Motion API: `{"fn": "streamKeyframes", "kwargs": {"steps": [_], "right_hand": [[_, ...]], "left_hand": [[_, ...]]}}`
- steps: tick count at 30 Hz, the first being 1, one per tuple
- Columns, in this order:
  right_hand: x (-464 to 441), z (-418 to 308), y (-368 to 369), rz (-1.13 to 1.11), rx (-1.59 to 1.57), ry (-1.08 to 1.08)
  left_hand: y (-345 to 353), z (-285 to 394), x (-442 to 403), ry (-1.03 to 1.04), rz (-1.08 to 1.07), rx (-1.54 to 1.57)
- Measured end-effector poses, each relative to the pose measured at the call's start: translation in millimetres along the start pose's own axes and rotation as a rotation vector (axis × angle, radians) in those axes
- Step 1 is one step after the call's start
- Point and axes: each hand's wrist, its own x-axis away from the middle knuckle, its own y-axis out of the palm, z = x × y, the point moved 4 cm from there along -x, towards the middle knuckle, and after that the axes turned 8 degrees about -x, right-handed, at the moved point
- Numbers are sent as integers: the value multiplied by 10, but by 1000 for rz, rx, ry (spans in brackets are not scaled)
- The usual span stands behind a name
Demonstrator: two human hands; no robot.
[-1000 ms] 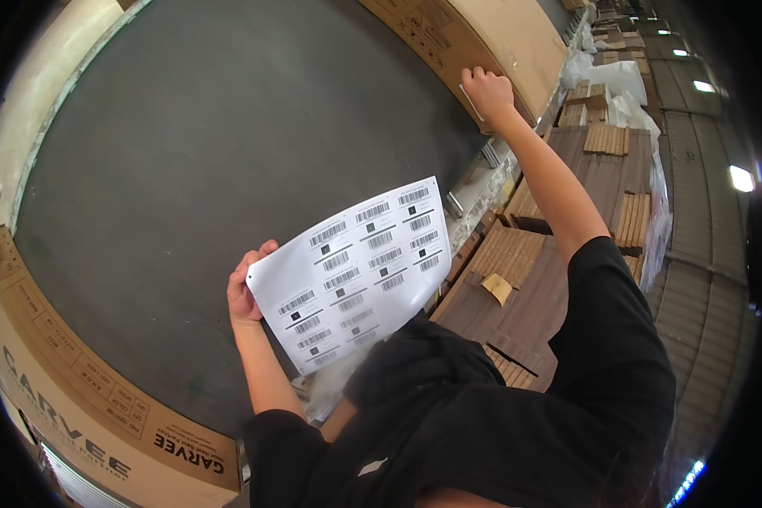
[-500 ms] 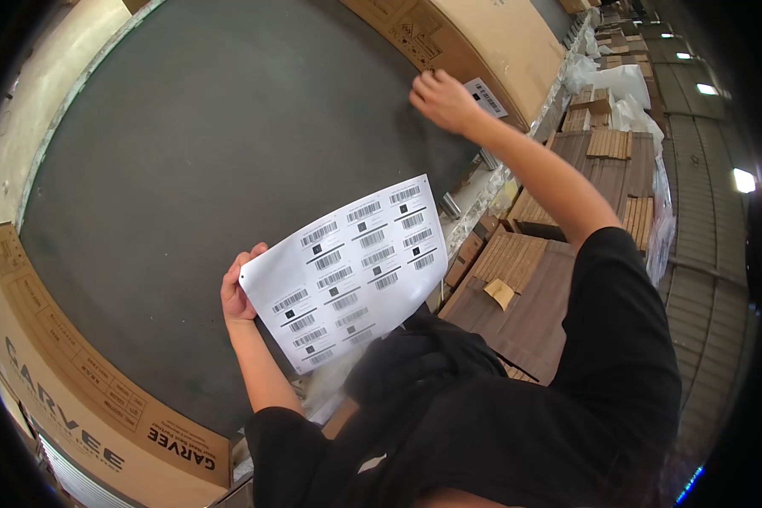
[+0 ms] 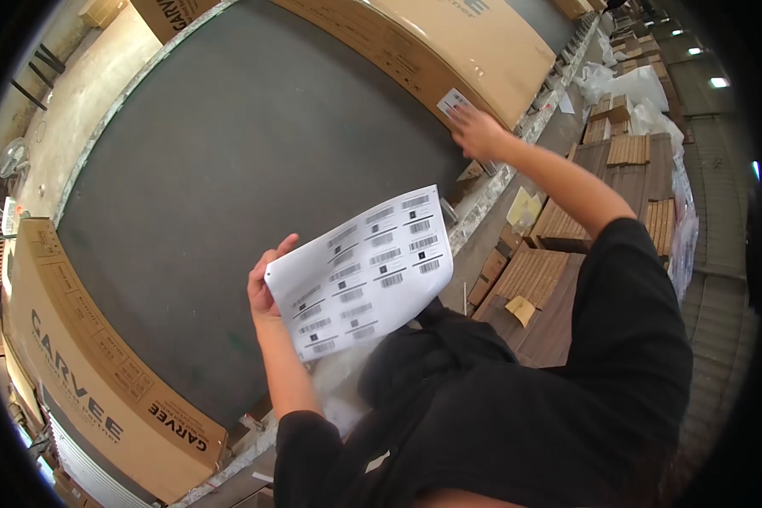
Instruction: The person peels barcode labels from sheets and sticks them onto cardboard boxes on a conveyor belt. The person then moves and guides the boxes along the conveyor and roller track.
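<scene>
My left hand (image 3: pixel 271 279) grips the left edge of a white label sheet (image 3: pixel 368 275), closed on it with one finger sticking out. The sheet curves slightly and bears rows of printed barcodes. A barcode label (image 3: pixel 451 102) sits on the side of a long cardboard box (image 3: pixel 415 63) near its right end. My right hand (image 3: pixel 481 135) reaches to this label, fingers stretched out over its lower part and covering some of it. No separate label shows in the right hand.
A dark conveyor belt (image 3: pixel 229 161) runs between the far box and another GARVEE box (image 3: pixel 102 372) at lower left. Stacked brown boards (image 3: pixel 550 284) lie along the right, beside metal rollers (image 3: pixel 451 212). A fan (image 3: pixel 13 157) stands at far left.
My right hand has moved from the left of the label to its lower right, its fingers now over it. The left hand still holds the sheet. The view has shifted.
</scene>
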Motion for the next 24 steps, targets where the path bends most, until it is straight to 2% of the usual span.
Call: {"fn": "streamKeyframes", "kwargs": {"steps": [2,4,6,9,13,15,17,19,20,23,24], "right_hand": [[-429,347,-184,-14,95,34],[-637,651,-402,148,67,71],[-512,893,-616,434,131,92],[201,762,-1240,481,-197,402],[1312,-108,-1270,560,-1192,-590],[2098,-461,-1188,175,-1570,-795],[2620,-627,-911,497,-1428,-854],[2838,-625,-543,680,-1482,-611],[2914,-596,-329,724,-1527,-567],[3246,-492,84,784,-1581,-464],[3355,-475,173,781,-1584,-441]], "left_hand": [[354,-96,-33,-15,-9,-129],[753,-206,-22,-27,24,-286],[1016,-421,-11,-24,-15,-266],[1442,-848,60,23,-51,-261],[1874,-1502,4,86,-99,-266],[2101,-1815,-122,129,-112,-238],[2451,-2171,-252,185,-34,-336],[2691,-2486,-347,201,103,-481],[2476,-2458,-350,84,15,-544],[3166,-2711,-511,448,378,-1217],[3468,-2922,-634,421,264,-1545]]}}
